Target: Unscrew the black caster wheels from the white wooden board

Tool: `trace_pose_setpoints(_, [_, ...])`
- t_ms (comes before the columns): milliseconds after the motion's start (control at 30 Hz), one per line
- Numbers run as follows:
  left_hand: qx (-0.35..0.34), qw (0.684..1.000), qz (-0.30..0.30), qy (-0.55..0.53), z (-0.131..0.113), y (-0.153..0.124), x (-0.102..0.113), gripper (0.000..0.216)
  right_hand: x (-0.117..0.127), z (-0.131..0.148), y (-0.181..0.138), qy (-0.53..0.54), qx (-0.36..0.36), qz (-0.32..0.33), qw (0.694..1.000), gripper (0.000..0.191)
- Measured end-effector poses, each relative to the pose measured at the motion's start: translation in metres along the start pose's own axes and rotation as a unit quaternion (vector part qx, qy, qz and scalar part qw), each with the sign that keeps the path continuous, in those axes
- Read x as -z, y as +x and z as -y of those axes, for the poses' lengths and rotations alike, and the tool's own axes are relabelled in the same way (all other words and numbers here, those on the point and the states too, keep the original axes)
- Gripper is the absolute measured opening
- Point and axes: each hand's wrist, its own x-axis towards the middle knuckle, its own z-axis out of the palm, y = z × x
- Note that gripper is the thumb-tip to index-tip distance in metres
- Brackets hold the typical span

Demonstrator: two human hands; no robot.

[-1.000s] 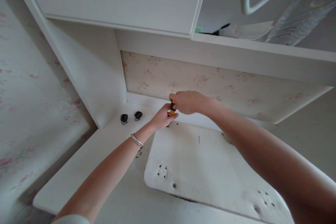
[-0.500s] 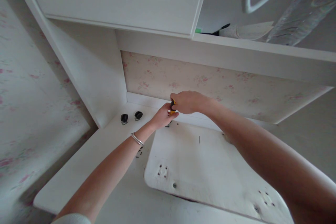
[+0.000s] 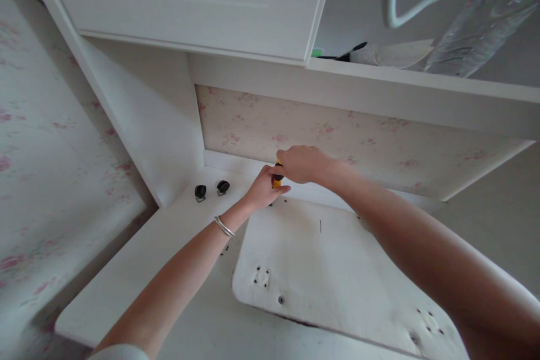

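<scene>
My right hand (image 3: 301,164) is closed around the top of a yellow-and-black screwdriver (image 3: 277,182), which stands roughly upright over the far left corner of a white board (image 3: 329,264). Lower on the same tool, my left hand (image 3: 262,188) has its fingers curled around it, with the thumb stretched out to the right. The screwdriver's tip is hidden behind the left hand, as is most of whatever lies beneath it. Small screw holes show in groups at the board's near corners. Two black casters (image 3: 200,192) with metal plates rest left of my hands.
Underneath the board is a white desk (image 3: 126,275), with a few loose screws (image 3: 226,248) near my left wrist. A white cabinet (image 3: 189,22) overhangs the work. On its open shelf (image 3: 422,80) lies a clear plastic bottle (image 3: 481,22). A floral-papered wall (image 3: 37,180) stands at left.
Both hands stay on the screwdriver in nearly the same spot. My left fingers have shifted slightly, and more of the yellow handle shows between the hands. The view has tilted a little.
</scene>
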Motion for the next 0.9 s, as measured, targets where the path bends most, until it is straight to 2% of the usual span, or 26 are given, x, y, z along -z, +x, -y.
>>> trace_pose_setpoints(67, [-0.012,0.999,0.028,-0.026,0.001,-0.002,0.000,0.029,0.000,-0.005,0.000,0.009,0.041,0.017,0.999,0.034])
trace_pose_setpoints(100, [-0.012,0.998,0.041,-0.035,0.002,-0.003,0.001,0.027,-0.001,-0.009,0.000,0.014,0.058,0.024,0.998,0.033])
trace_pose_setpoints(233, [-0.007,0.998,0.057,-0.035,0.005,-0.003,0.007,0.021,-0.008,-0.016,0.001,0.073,0.100,0.041,0.991,0.048])
trace_pose_setpoints(333, [0.001,0.999,0.041,-0.020,0.005,-0.001,0.008,0.026,-0.012,-0.010,0.003,0.103,0.038,0.033,0.993,0.063])
trace_pose_setpoints(400, [0.005,1.000,0.030,-0.008,0.003,0.001,0.005,0.033,-0.012,-0.004,0.004,0.066,-0.033,0.008,0.997,0.065])
trace_pose_setpoints(467, [0.000,1.000,0.030,-0.001,0.001,0.001,0.003,0.033,-0.010,-0.001,0.004,0.024,-0.059,-0.002,0.998,0.062])
trace_pose_setpoints(600, [-0.016,0.998,0.059,-0.007,-0.002,-0.003,0.004,0.021,-0.006,-0.007,0.002,0.025,0.028,0.046,0.998,0.037])
trace_pose_setpoints(700, [-0.007,0.997,0.083,-0.007,-0.003,-0.006,0.010,0.019,-0.008,-0.014,0.001,0.054,0.082,0.066,0.993,0.045])
trace_pose_setpoints(800, [0.009,0.998,0.067,0.005,-0.001,-0.005,0.013,0.019,-0.010,-0.011,0.002,0.083,0.038,0.059,0.994,0.057])
trace_pose_setpoints(900, [0.020,0.999,0.030,0.023,0.000,-0.001,0.010,0.031,-0.009,-0.001,0.004,0.039,-0.043,0.021,0.998,0.065])
